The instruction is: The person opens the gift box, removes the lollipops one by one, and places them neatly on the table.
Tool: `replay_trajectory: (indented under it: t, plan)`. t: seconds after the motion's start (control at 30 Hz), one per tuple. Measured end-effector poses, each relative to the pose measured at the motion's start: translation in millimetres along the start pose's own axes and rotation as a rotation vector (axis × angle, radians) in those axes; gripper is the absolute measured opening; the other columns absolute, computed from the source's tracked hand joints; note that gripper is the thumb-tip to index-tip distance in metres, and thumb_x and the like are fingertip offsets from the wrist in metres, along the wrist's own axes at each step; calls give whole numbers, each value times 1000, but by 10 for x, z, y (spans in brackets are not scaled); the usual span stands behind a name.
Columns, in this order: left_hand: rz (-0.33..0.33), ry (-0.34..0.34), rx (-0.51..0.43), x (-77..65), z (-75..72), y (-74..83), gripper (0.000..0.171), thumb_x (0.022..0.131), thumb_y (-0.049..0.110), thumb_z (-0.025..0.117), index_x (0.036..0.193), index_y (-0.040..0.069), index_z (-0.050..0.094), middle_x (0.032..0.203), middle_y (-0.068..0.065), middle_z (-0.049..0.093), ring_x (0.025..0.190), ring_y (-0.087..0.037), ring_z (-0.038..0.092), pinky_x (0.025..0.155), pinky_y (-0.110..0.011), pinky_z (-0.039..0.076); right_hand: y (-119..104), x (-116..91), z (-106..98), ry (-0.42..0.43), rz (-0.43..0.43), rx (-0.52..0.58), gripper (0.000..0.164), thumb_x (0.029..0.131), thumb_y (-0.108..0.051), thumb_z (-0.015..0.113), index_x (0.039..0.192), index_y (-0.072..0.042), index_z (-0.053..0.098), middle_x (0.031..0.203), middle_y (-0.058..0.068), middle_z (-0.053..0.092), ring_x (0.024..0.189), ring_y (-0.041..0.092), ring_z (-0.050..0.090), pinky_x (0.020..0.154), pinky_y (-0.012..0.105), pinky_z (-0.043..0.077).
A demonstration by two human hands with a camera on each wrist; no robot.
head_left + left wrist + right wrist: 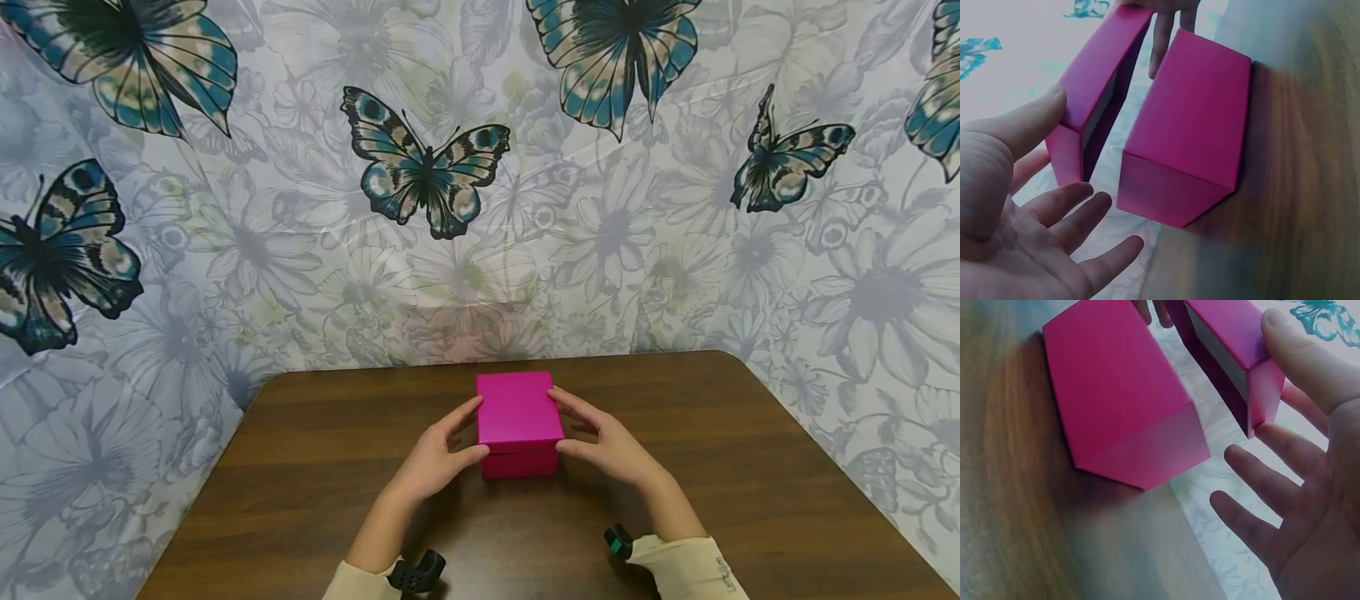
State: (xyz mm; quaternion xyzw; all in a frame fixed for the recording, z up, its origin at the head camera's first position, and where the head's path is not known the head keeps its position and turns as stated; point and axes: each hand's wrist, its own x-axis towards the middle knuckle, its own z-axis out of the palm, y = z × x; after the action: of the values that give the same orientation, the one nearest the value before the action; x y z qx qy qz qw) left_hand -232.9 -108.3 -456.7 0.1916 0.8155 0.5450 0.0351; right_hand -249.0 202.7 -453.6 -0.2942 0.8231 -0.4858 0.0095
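A pink box base (520,467) stands on the brown table, its front face towards me. Its matching lid (517,407) is held between my two hands; in both wrist views it is apart from the base, with a gap between them. My left hand (431,467) grips the lid's left end, thumb at the near edge and fingers on the side. At the right end, my right hand (618,454) grips in the same way. Both wrist views show the other fingers spread beside the lid. The inside of the base is hidden.
The wooden table (300,483) has rounded far corners. Behind it hangs a pale floral cloth (600,250) with printed butterflies. A dark band (417,573) is on the left wrist and another (619,542) on the right, by the cream sleeves.
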Motion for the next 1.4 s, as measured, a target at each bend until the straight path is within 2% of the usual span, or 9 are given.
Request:
replay_trajectory:
  t: [0.27, 0.4, 0.53, 0.63, 0.8, 0.87, 1.07, 1.27, 1.4]
  plan:
    - [-25, 69, -36, -17, -28, 117, 64, 88, 32, 77, 146, 34, 49, 150, -2, 53, 142, -29, 46, 115, -58, 36, -72, -6, -26, 42, -32, -42, 82, 86, -18, 79, 155, -24, 37, 161, 2, 38, 143, 19, 43, 106, 52, 47]
    - [-20, 95, -54, -31, -31, 148, 60, 89, 34, 76, 143, 37, 51, 146, 2, 56, 140, -27, 48, 116, -59, 34, -78, 4, -16, 114, -83, -89, 71, 87, -16, 77, 150, -21, 45, 151, 5, 51, 130, 11, 54, 101, 43, 52]
    - [-4, 99, -56, -47, -37, 179, 56, 91, 34, 73, 143, 37, 51, 146, 3, 56, 139, -27, 48, 117, -60, 33, -117, 25, 16, 222, -138, -129, 57, 87, -6, 75, 141, -15, 57, 139, 6, 62, 113, 5, 64, 91, 40, 58]
    - [6, 91, -60, -52, -46, 210, 55, 92, 34, 71, 143, 37, 51, 146, 4, 56, 138, -27, 49, 117, -60, 32, -260, 27, 33, 291, -158, -155, 51, 84, 3, 75, 133, -6, 64, 132, 12, 65, 104, 1, 65, 82, 42, 60]
    - [18, 77, -89, -53, -65, 234, 58, 92, 30, 72, 145, 38, 49, 147, 3, 55, 141, -31, 46, 117, -60, 32, -551, 11, 23, 354, -159, -161, 44, 81, 9, 74, 123, 2, 68, 123, 18, 67, 94, -5, 63, 76, 30, 59]
    - [25, 81, -92, -56, -63, 242, 60, 91, 26, 73, 145, 39, 48, 147, 3, 55, 141, -31, 45, 118, -59, 32, -555, 15, 23, 379, -160, -166, 41, 81, 9, 74, 121, 1, 69, 120, 18, 68, 92, -6, 61, 75, 23, 57]
    - [109, 120, -47, -55, -40, 248, 64, 91, 17, 72, 148, 32, 48, 141, -8, 57, 134, -30, 52, 114, -61, 36, -400, 37, 41, 477, -197, -155, 37, 79, 11, 75, 114, 2, 72, 110, 17, 70, 89, -7, 61, 72, 17, 55]
    - [165, 170, -1, -46, -32, 263, 58, 91, 18, 73, 144, 31, 53, 143, 1, 54, 132, -25, 53, 112, -56, 41, -369, 19, 41, 535, -127, -68, 29, 86, 4, 72, 115, 2, 72, 102, 16, 72, 85, -6, 62, 70, 14, 54]
    - [166, 158, -13, -53, -18, 266, 60, 91, 19, 73, 145, 34, 52, 147, 5, 54, 135, -25, 53, 113, -56, 40, -409, 16, 47, 555, -49, -6, 26, 89, -2, 71, 114, 3, 72, 103, 21, 73, 81, -4, 64, 70, 14, 56]
